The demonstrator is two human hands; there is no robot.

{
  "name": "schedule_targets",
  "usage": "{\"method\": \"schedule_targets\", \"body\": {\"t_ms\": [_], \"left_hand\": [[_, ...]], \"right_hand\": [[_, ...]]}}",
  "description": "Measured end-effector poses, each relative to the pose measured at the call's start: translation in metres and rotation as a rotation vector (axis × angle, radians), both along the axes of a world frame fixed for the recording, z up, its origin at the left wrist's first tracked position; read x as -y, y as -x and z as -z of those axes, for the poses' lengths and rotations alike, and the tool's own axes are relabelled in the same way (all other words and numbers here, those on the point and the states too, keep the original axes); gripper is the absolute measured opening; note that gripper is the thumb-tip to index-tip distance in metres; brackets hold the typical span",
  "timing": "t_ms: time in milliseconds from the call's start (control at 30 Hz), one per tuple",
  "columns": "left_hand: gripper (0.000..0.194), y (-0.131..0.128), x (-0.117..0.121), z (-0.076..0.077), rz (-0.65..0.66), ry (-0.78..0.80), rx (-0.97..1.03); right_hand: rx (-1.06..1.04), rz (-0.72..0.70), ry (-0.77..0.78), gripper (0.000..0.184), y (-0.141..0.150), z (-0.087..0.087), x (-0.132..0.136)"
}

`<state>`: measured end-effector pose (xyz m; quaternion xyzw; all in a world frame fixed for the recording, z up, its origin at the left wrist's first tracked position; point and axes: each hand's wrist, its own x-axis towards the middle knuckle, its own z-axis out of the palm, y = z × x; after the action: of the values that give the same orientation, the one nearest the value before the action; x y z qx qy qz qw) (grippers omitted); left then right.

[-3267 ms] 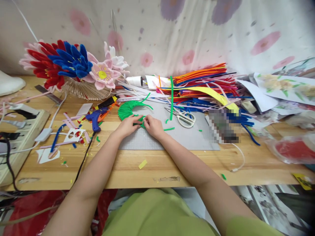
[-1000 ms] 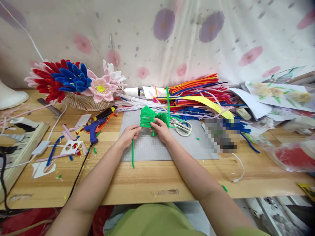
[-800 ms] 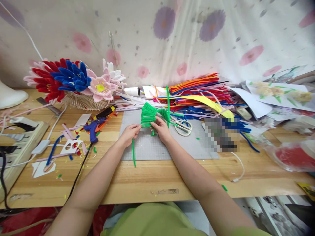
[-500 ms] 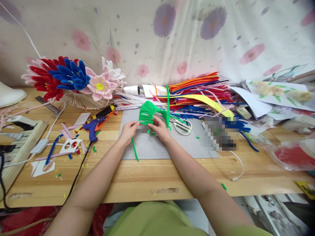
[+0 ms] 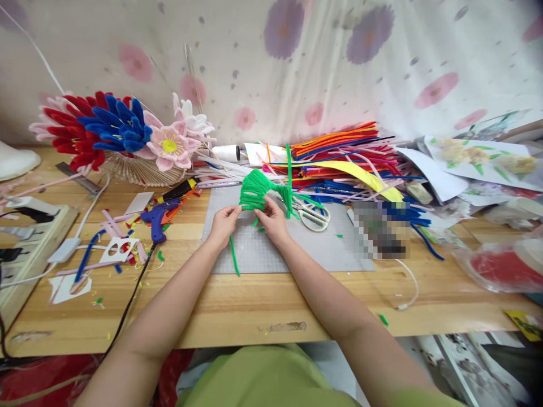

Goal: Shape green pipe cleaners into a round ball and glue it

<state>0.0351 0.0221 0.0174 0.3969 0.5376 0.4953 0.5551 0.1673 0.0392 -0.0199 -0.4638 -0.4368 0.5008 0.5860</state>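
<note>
Okay, in the head view my left hand [image 5: 224, 224] pinches the left edge of the curved green fuzzy-stem piece [image 5: 254, 187]; my right hand [image 5: 275, 221] pinches its lower edge, over the grey gridded mat [image 5: 297, 254], near the white-handled scissors [image 5: 314, 213].

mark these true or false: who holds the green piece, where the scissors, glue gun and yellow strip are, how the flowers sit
1. The left hand and right hand both hold the green fuzzy-stem piece. True.
2. The white-handled metal scissors are in the right hand. False: they lie on the flat grey mat.
3. The blue plastic glue gun is left of the mat. True.
4. The long yellow strip lies across the glue gun. False: it lies over the coloured fuzzy stems.
5. The blue fuzzy flower is between red and pink ones. True.
</note>
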Motion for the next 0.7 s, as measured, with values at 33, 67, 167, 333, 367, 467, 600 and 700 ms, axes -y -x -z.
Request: {"method": "schedule_targets", "body": {"t_ms": [33, 67, 167, 333, 367, 467, 600, 700], "left_hand": [[0.030, 0.001, 0.001, -0.002, 0.030, 0.037, 0.062], [0.032, 0.002, 0.001, -0.004, 0.058, 0.059, 0.123], [0.040, 0.007, 0.002, -0.010, 0.159, 0.109, 0.250], [0.036, 0.009, 0.004, -0.014, 0.252, 0.131, 0.198], [0.035, 0.008, 0.005, -0.013, 0.231, 0.124, 0.163], [0.034, 0.005, 0.004, -0.009, 0.127, 0.096, 0.057], [0.033, 0.004, 0.002, -0.004, 0.046, 0.037, -0.003], [0.033, 0.004, 0.001, -0.003, 0.022, 0.010, 0.024]], "right_hand": [[-0.005, -0.002, 0.008, 0.054, 0.000, -0.001, 0.000], [-0.017, -0.011, 0.017, 0.055, 0.000, -0.002, 0.000], [-0.074, -0.061, 0.033, 0.058, -0.001, -0.007, 0.001], [-0.098, -0.178, 0.092, 0.056, -0.007, -0.016, 0.001], [-0.098, -0.186, 0.091, 0.055, -0.008, -0.017, 0.001], [-0.095, -0.188, 0.072, 0.053, -0.009, -0.018, 0.001], [-0.075, -0.204, 0.082, 0.055, -0.007, -0.017, 0.001], [-0.059, -0.206, 0.095, 0.055, -0.006, -0.018, 0.002]]}}
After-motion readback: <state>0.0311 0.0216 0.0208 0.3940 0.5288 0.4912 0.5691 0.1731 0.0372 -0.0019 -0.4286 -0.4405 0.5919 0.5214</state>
